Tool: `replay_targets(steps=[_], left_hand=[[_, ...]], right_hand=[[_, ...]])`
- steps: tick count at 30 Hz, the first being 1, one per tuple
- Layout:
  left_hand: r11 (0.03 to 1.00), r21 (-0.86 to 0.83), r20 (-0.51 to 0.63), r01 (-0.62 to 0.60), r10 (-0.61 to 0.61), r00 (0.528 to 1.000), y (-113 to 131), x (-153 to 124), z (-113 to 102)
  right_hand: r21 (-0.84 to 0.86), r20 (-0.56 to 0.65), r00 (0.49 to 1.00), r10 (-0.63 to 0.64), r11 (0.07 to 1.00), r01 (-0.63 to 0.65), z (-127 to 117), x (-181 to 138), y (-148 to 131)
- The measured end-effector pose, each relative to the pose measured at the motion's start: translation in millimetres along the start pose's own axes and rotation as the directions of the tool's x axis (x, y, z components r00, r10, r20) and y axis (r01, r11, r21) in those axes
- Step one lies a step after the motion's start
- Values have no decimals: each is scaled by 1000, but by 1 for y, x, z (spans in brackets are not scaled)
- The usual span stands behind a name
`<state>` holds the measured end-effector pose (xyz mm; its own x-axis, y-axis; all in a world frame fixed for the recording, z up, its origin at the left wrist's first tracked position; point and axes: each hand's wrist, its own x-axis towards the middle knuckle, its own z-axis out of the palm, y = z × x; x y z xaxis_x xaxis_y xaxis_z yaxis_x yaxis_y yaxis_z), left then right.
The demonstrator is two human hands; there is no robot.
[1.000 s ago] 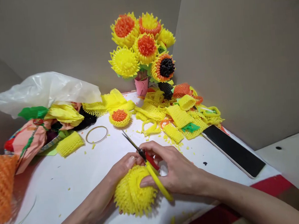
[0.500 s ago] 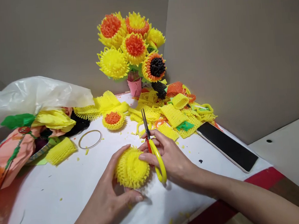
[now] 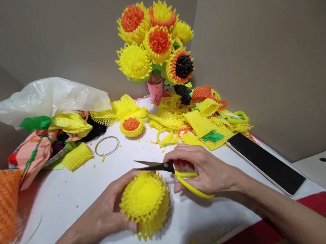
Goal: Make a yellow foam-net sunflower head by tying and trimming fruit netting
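At the near middle of the white-covered bench, the left hand grips a ruffled yellow net flower from its left side, thumb on the near side, while the right hand is closed around yellow-handled scissors, whose dark, slightly parted blades point left along the flower's far edge. Beyond them lies a small orange-centred flower, with a heap of net scraps to its right, a phone at the right and a pink pot of blooms at the far side
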<state>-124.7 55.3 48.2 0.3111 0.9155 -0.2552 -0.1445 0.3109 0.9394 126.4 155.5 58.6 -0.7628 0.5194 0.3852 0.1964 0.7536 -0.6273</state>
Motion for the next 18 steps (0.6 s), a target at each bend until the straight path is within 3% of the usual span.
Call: replay_targets(steps=[5,9,16,18], left_hand=[[997,54,159,57,-65,985,7,-4,-9],[987,156,120,-42,23,993,10,-3,-9],[991,95,132,-93,80,988,-4,-5,-17],[995,27,191,-100,93,977,-10,-4,-20]], right_hand=[[-51,171,985,-17,998,26,-5,-1,-6],[-105,272,961,-50,991,81,-1,-2,-7],[-155,224,966,-130,974,167,5,-4,-3],[-136,197,965,-173,970,202,6,-4,0]])
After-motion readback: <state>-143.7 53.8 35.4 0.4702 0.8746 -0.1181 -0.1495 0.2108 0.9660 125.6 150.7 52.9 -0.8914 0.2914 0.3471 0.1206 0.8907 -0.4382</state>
